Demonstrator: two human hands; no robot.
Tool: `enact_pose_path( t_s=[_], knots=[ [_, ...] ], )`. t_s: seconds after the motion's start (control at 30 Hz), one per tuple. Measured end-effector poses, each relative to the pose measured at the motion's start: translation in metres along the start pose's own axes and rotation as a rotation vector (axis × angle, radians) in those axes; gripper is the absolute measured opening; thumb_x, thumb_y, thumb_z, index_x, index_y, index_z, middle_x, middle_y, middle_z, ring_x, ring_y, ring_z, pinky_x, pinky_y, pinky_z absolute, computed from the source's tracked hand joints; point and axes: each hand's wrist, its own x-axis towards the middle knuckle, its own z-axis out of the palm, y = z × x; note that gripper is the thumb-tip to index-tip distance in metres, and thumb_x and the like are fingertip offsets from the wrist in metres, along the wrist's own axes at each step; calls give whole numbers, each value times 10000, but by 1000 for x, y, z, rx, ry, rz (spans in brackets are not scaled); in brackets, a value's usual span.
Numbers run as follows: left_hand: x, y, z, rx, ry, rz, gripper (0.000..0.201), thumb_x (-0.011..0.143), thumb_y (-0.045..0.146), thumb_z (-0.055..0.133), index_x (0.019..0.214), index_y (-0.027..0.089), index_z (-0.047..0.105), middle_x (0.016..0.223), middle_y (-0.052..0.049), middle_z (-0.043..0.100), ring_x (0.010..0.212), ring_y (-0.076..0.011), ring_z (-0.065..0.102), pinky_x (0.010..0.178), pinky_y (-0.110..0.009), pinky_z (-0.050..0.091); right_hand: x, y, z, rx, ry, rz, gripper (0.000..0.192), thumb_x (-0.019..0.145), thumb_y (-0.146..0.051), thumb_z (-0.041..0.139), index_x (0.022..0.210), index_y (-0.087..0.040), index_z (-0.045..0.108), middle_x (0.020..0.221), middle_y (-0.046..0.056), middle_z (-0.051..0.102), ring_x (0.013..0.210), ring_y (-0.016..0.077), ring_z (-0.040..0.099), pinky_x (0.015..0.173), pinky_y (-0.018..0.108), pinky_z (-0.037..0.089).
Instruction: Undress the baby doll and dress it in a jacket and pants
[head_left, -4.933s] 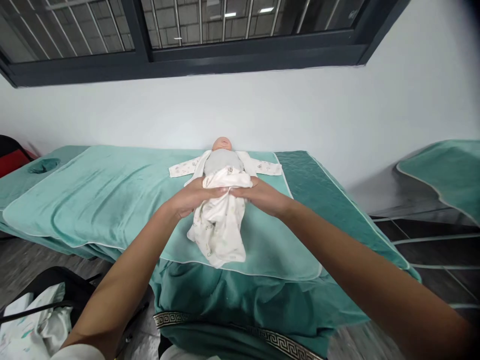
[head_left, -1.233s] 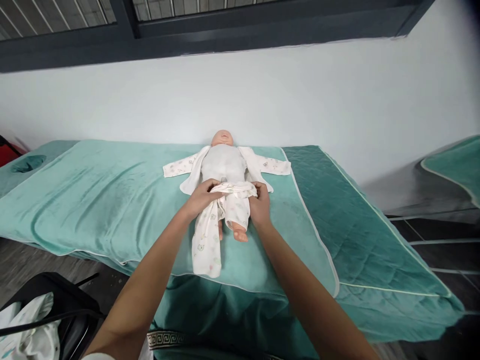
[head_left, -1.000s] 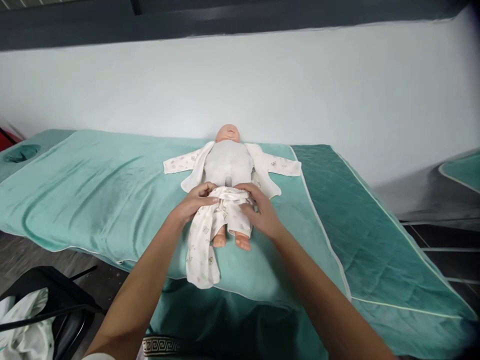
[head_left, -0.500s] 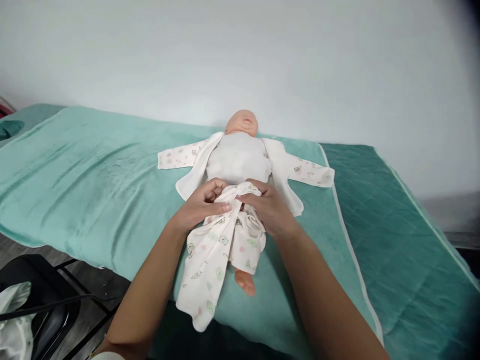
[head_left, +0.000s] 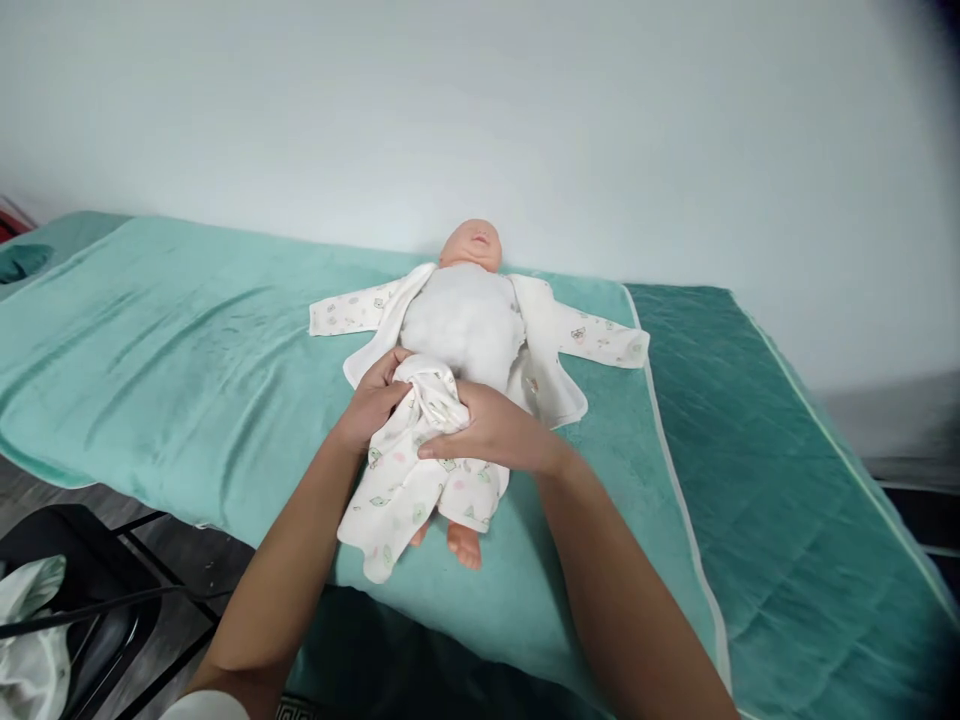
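A baby doll (head_left: 463,315) with a white cloth torso lies on its back, head away from me. It wears an open white jacket (head_left: 600,342) printed with small figures, sleeves spread to both sides. Printed white baby trousers (head_left: 401,475) are bunched at the doll's hips; one leg covers the doll's leg on the right, and the other hangs loose to the left. My left hand (head_left: 375,402) is closed on the bunched waist from the left. From the right, my right hand (head_left: 499,428) grips the same cloth. Both doll feet (head_left: 463,545) show below the trousers.
A light green blanket (head_left: 172,350) with a white edge covers the bed, over a darker green quilted cover (head_left: 780,440) at right. A white wall stands behind. At lower left is a black chair (head_left: 97,580) with white cloth (head_left: 34,650) on it.
Both hands have shifted slightly left with the bunched waist. The loose trouser leg has drawn upward, and a second doll foot has come into view. The right hand now lies more across the cloth.
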Motion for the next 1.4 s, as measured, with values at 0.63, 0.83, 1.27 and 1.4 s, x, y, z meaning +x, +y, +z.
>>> enact_pose_path(
  t_s=[0.63, 0.83, 1.27, 1.4],
  knots=[
    [-7, 10, 1, -138, -195, -166, 402, 658, 295, 845, 992, 164, 664, 792, -8, 640, 696, -145, 586, 642, -252, 436, 6, 3, 7, 254, 189, -1, 377, 803, -443, 736, 1092, -203, 701, 1029, 39, 728, 982, 228, 660, 836, 337, 524],
    [-11, 15, 2, -192, -150, -125, 317, 635, 271, 849, 810, 167, 605, 716, 23, 585, 621, -105, 511, 573, -228, 378, -3, -3, -5, 20, -86, 51, 445, 739, -418, 806, 1123, -216, 703, 1078, 36, 724, 1002, 254, 656, 832, 361, 526],
    [-6, 7, 0, -29, -196, -67, 473, 633, 440, 857, 960, 141, 690, 878, -46, 660, 780, -159, 575, 693, -244, 439, 4, 14, 3, 351, 306, -31, 151, 725, -218, 701, 824, -215, 587, 743, -52, 544, 694, 125, 489, 651, 245, 413],
    [-11, 15, 3, 72, -269, -131, 453, 602, 390, 884, 944, 143, 718, 846, -36, 676, 776, -175, 586, 711, -269, 449, 3, 10, 5, 276, 315, -15, 121, 728, -198, 641, 782, -222, 535, 700, -61, 475, 654, 117, 426, 616, 239, 371]
  ],
)
